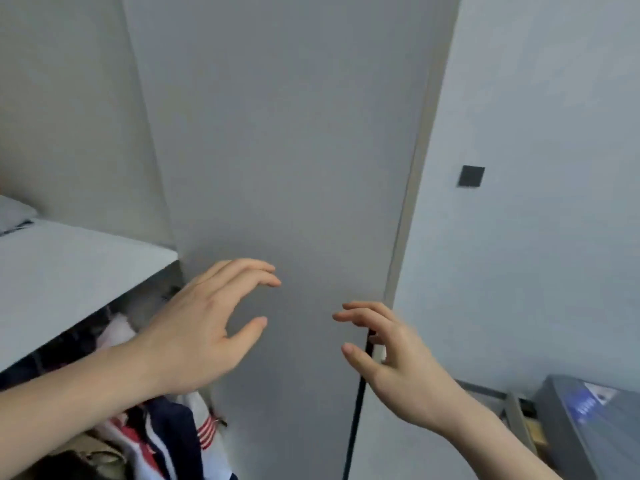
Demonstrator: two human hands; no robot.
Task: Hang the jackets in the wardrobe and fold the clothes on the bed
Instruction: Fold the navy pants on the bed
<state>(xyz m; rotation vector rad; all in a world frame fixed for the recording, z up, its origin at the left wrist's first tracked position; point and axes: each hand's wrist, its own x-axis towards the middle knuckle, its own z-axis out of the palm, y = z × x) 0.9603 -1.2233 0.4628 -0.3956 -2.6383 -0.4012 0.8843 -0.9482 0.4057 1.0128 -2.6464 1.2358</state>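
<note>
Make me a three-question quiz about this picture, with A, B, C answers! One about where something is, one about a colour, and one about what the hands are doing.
1. Where is the pile of clothes?
A. lower left, under the left arm
B. on the wall
C. in the right hand

2. What colour is the small square on the right wall?
A. red
B. black
C. yellow

3. What are the left hand and right hand holding?
A. a jacket
B. a hanger
C. nothing

Answers: 1 A, the striped clothes lie below the left arm. 2 B, the square looks black on pale wall. 3 C, both hands have loose, empty fingers before the grey door.
</note>
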